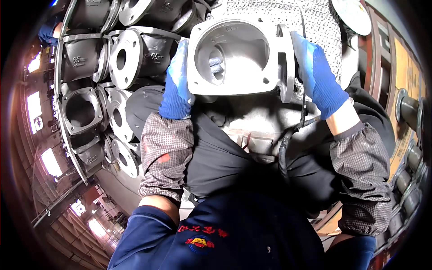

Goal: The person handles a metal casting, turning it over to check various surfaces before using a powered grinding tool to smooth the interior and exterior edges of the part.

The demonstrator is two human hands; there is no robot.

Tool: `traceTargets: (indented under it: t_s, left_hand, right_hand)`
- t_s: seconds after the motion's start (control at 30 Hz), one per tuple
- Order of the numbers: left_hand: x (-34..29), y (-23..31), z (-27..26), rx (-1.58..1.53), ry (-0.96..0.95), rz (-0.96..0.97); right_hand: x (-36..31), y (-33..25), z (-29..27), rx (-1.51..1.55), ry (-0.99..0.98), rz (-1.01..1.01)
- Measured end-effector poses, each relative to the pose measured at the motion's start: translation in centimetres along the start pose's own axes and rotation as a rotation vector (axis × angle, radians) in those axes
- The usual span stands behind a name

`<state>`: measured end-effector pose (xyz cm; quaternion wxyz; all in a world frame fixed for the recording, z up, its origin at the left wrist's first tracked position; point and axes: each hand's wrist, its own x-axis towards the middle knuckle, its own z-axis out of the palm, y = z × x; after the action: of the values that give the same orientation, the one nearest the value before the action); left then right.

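Note:
A grey cast-metal valve body point(246, 51) is held up in front of me, its wide square-flanged opening facing me. My left hand point(178, 78), in a blue glove, grips its left side; blue glove fingertips show through the round port inside the bore. My right hand point(313, 67), gloved the same way, is against the round flange on the right side, and its fingertips are partly hidden behind that flange. Beneath the casting, between my knees, is a dusty metal fixture point(258, 139) with a dark corrugated hose point(283, 157) beside it.
Similar flanged castings point(155, 56) are stacked in rows at the left, close to my left arm. A grey textured mesh-like surface point(279, 13) lies beyond the held casting. More flanged pipe pieces point(409, 108) stand at the right, by brown board point(407, 67).

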<state>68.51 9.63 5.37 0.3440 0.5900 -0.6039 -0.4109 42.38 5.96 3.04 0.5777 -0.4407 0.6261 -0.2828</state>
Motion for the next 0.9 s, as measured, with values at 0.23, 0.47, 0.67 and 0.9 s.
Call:
traceTargets:
  t_s: [0.23,0.47,0.67,0.9]
  left_hand:
    - [2.2,-0.5,1.2,-0.701,0.288,-0.202]
    - [2.4,-2.8,1.7,-0.561,0.423,-0.054]
    - [1.3,-3.5,1.1,-0.384,0.227,0.096]
    - [-0.4,1.0,1.2,-0.114,0.282,0.166]
  right_hand:
    - [1.8,-0.6,-0.5,0.175,-0.073,-0.05]
    - [1.5,5.6,1.1,0.164,0.139,-0.241]
    - [-0.5,2.7,1.6,0.23,0.226,0.009]
    - [-1.0,4.0,1.0,0.527,0.006,0.295]
